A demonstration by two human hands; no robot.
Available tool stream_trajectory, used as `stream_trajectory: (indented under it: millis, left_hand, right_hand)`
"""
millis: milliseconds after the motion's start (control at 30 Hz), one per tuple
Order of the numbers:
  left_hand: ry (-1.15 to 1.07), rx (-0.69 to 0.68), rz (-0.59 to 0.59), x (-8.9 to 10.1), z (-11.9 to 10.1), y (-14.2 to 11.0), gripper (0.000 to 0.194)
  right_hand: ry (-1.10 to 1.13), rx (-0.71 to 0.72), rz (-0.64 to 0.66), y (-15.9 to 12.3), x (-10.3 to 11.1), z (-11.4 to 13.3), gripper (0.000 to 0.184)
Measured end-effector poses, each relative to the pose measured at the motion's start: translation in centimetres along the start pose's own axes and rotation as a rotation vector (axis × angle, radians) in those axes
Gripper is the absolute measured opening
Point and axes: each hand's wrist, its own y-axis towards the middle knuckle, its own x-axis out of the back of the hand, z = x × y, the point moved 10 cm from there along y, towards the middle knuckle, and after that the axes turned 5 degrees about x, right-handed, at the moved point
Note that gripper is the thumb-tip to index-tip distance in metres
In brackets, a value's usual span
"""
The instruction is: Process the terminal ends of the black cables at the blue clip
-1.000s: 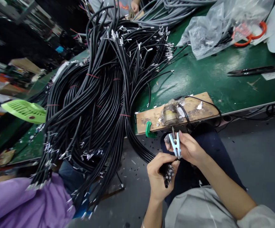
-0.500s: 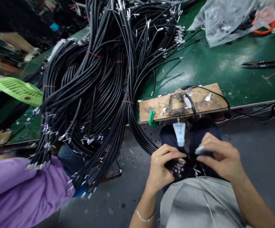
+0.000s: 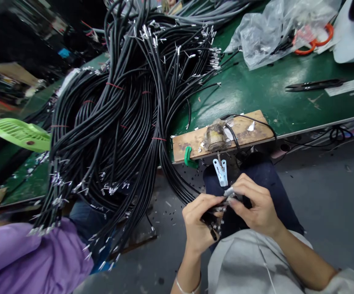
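Observation:
My left hand (image 3: 199, 222) is closed round the end of a bundle of black cables (image 3: 177, 179) above my lap. Silvery tips stick out past its fingers. My right hand (image 3: 253, 204) pinches at one cable end close to the left fingertips; a grey covering, perhaps tape, wraps its finger. What exactly lies between the right fingers is too small to make out. Just beyond both hands, a light blue clothespin (image 3: 220, 173) hangs on the shaft of a small motor-like device (image 3: 216, 138), which is fixed to a wooden board (image 3: 250, 126) at the table edge.
A large heap of black cables (image 3: 134, 106) with red ties covers the table's left part. On the green table (image 3: 253, 90) lie black snips (image 3: 314, 85), orange-handled scissors (image 3: 307, 50) and a plastic bag (image 3: 256, 36). A green clamp (image 3: 189, 157) grips the board. A person in a purple sleeve (image 3: 36, 257) sits at left.
My right hand has moved left to meet the left hand at the cable ends. The clothespin has turned and now shows its two legs. The whole view has shifted slightly.

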Motion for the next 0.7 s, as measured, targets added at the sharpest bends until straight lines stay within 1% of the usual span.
stream_trajectory:
  millis: [67,100,167,233,300,367,433,467,500,567,633,700]
  left_hand:
    - [0.027,-0.003,-0.018,-0.2,-0.2,-0.1,0.026]
    - [0.05,0.005,-0.027,-0.3,-0.3,-0.1,0.025]
    - [0.105,0.041,-0.042,-0.5,-0.1,-0.1,0.021]
    - [0.149,0.084,-0.058,-0.7,0.2,-0.1,0.016]
    - [0.161,0.104,-0.075,-0.8,0.4,0.0,0.012]
    - [0.153,0.11,-0.088,-0.9,0.5,0.0,0.011]
    - [0.144,0.11,-0.087,-1.0,0.6,0.1,0.01]
    - [0.139,0.109,-0.082,-1.0,0.6,0.1,0.01]
    - [0.132,0.105,-0.078,-1.0,0.6,0.1,0.009]
    - [0.111,0.096,-0.061,-1.0,0.4,0.1,0.008]
    - [0.089,0.1,-0.026,-1.0,0.3,0.2,0.008]
    - [0.078,0.112,0.015,-1.1,0.3,0.3,0.011]
  right_hand:
    - [0.026,-0.024,-0.012,0.1,-0.2,-0.3,0.006]
    - [0.037,-0.043,-0.047,0.0,-0.2,-0.5,0.007]
    - [0.074,-0.095,-0.169,-0.5,0.1,-1.3,0.011]
    - [0.204,-0.205,-0.283,-1.5,-0.2,-2.7,0.01]
    - [0.496,-0.407,-0.342,-2.6,-1.7,-4.8,0.012]
    - [0.875,-0.655,-0.35,-3.8,-4.4,-6.3,0.017]
    - [1.167,-0.853,-0.345,-4.6,-6.6,-6.6,0.019]
    - [1.249,-0.913,-0.336,-4.7,-7.1,-6.6,0.02]
    - [1.293,-0.94,-0.321,-4.7,-7.4,-6.5,0.021]
    - [1.292,-0.923,-0.267,-4.4,-7.2,-6.6,0.022]
    - [1.197,-0.847,-0.193,-3.9,-6.5,-6.8,0.023]
    - [1.021,-0.745,-0.158,-3.6,-5.0,-7.1,0.021]
